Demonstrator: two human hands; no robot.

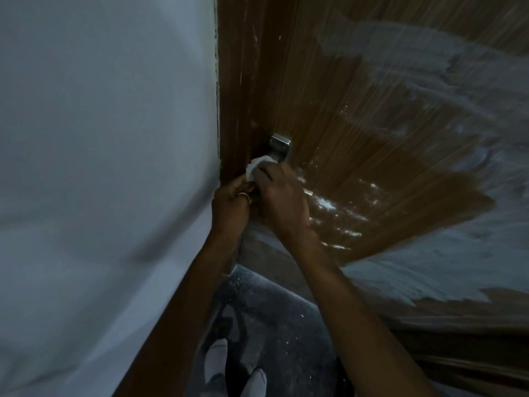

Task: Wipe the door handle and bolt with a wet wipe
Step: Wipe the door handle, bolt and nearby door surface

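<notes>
A metal door handle [280, 147] is fixed near the left edge of the brown wooden door [357, 124]. Only its upper mounting plate and a small lower end [308, 192] show; my hands cover the rest. My right hand [282, 202] grips a white wet wipe [255, 168] and presses it on the handle just below the plate. My left hand [231, 206], with a ring on one finger, is curled at the door edge beside the wipe, touching its lower end. No bolt is visible.
A pale wall [100, 167] fills the left side, meeting the door frame [229, 110]. White paint smears cover the right and lower door. Below lie a dark speckled floor [274, 325] and my feet [229, 368].
</notes>
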